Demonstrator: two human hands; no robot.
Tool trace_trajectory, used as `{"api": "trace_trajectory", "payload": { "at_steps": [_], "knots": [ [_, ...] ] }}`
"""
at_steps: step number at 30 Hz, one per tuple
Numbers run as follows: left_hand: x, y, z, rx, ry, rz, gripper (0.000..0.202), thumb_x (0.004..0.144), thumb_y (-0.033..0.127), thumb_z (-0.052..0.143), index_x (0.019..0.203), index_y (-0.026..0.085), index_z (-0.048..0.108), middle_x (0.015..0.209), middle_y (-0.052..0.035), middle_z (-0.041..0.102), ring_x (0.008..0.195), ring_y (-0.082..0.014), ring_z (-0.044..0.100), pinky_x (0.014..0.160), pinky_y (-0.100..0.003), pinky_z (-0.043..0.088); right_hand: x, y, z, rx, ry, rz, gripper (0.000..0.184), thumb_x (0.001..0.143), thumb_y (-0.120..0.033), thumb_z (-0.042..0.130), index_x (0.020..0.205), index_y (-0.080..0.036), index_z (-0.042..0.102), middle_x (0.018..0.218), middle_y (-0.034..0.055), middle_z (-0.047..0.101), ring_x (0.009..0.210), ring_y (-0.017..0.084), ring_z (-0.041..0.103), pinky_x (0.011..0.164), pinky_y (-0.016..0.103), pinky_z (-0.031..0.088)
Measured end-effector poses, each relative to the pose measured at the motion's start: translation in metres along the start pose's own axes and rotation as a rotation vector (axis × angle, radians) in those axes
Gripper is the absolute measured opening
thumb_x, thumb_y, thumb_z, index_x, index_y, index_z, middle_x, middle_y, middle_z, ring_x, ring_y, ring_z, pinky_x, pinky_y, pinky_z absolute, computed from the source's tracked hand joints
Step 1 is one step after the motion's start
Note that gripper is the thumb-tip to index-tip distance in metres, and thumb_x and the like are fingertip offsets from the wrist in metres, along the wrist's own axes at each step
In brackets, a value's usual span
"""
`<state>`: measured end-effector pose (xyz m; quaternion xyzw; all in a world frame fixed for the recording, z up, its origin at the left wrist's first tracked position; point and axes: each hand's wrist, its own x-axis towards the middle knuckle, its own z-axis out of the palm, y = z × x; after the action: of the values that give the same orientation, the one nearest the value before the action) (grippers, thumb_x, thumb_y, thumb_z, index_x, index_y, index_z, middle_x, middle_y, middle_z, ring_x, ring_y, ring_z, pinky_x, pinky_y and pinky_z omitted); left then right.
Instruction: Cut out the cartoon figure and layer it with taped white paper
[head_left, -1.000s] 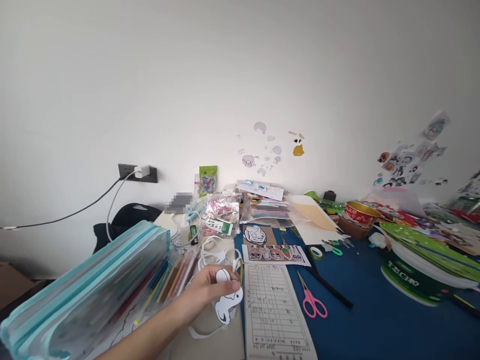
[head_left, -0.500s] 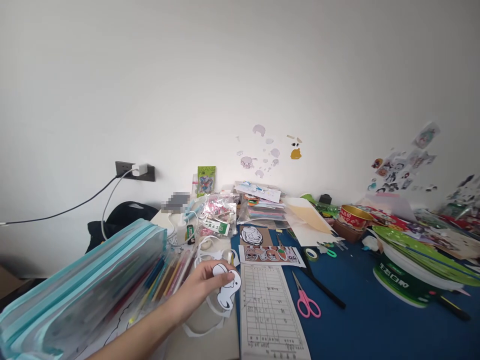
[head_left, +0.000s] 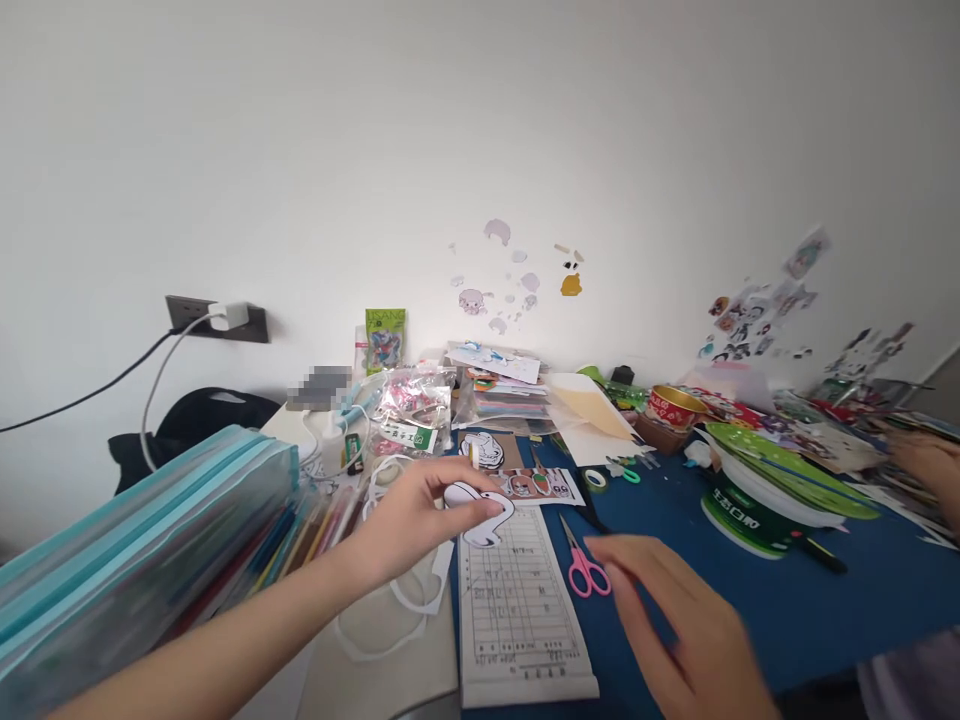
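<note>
My left hand (head_left: 431, 510) pinches a white paper cutout (head_left: 487, 515) with a black drawn outline, rounded like a small bird, between thumb and fingers. The cutout hovers above a printed table sheet (head_left: 521, 600) and partly covers a strip of printed cartoon figures (head_left: 544, 487). At the lower right, my right hand (head_left: 675, 625) has its thumb and forefinger slightly apart, with nothing seen between them. Just left of its fingertips lie the pink-handled scissors (head_left: 588, 572) on the blue tabletop (head_left: 645, 520), not held. White paper offcuts (head_left: 420, 585) lie below my left hand.
A clear pencil case with turquoise trim (head_left: 247, 465) and coloured pencils (head_left: 300, 540) are at left. To the right stands a green-and-white tub (head_left: 750, 515) bearing green sheets. Another person's hand (head_left: 926, 460) reaches in at the right edge. A tape roll (head_left: 595, 481) lies mid-table.
My right hand has come into view beside the scissors. My left hand has moved right and up with the cutout, over the sheet. The view has turned right, bringing in another person's hand.
</note>
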<state>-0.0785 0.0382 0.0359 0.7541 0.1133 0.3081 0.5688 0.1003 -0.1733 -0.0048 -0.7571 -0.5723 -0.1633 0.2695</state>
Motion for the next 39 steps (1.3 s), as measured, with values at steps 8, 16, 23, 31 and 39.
{"api": "trace_trajectory", "payload": {
  "at_steps": [8,16,23,31,39],
  "knots": [
    [0.021,-0.007,0.001,0.557,0.176,0.675,0.012,0.09,0.02,0.062,0.082,0.02,0.071,0.067,-0.0016,0.069,0.061,-0.0143,0.059,0.061,-0.028,0.042,0.014,0.018,0.06,0.103,-0.201,0.253,0.035,0.093,-0.039,0.043,0.104,-0.022,0.072,0.109,0.0116,0.069,0.102,0.031,0.064,0.08,0.045,0.058],
    [0.017,-0.008,-0.003,0.509,0.063,0.981,0.015,0.086,0.003,0.062,0.086,0.018,0.06,0.078,-0.0033,0.072,0.072,-0.0155,0.062,0.07,-0.031,0.042,0.081,-0.046,0.024,0.758,0.071,-0.046,0.022,0.1,-0.029,0.047,0.109,-0.032,0.066,0.111,0.0036,0.064,0.105,0.021,0.06,0.084,0.03,0.051],
    [0.019,0.009,-0.009,0.462,0.222,0.861,0.015,0.082,0.007,0.066,0.076,0.02,0.062,0.066,-0.0004,0.069,0.061,-0.0137,0.062,0.063,-0.026,0.043,0.146,-0.084,-0.018,0.612,-0.046,-0.319,0.012,0.09,-0.023,0.058,0.099,-0.025,0.065,0.105,0.0027,0.06,0.102,0.02,0.056,0.09,0.031,0.044],
    [0.023,0.021,-0.019,0.399,0.396,0.747,0.02,0.074,0.003,0.069,0.067,0.021,0.062,0.066,0.0022,0.071,0.068,-0.015,0.067,0.071,-0.028,0.051,0.186,-0.098,0.013,1.207,-0.434,-0.231,0.016,0.086,-0.037,0.069,0.098,-0.031,0.078,0.106,0.0043,0.065,0.105,0.024,0.06,0.094,0.036,0.045],
    [0.026,0.017,-0.019,0.536,0.464,0.718,0.018,0.078,0.007,0.068,0.075,0.025,0.068,0.115,-0.0035,0.065,0.109,-0.0215,0.061,0.089,-0.035,0.049,0.193,-0.078,0.013,1.477,-0.191,0.002,0.019,0.09,-0.045,0.065,0.087,-0.028,0.073,0.086,0.0019,0.068,0.099,0.022,0.064,0.095,0.038,0.047]
  ]
}}
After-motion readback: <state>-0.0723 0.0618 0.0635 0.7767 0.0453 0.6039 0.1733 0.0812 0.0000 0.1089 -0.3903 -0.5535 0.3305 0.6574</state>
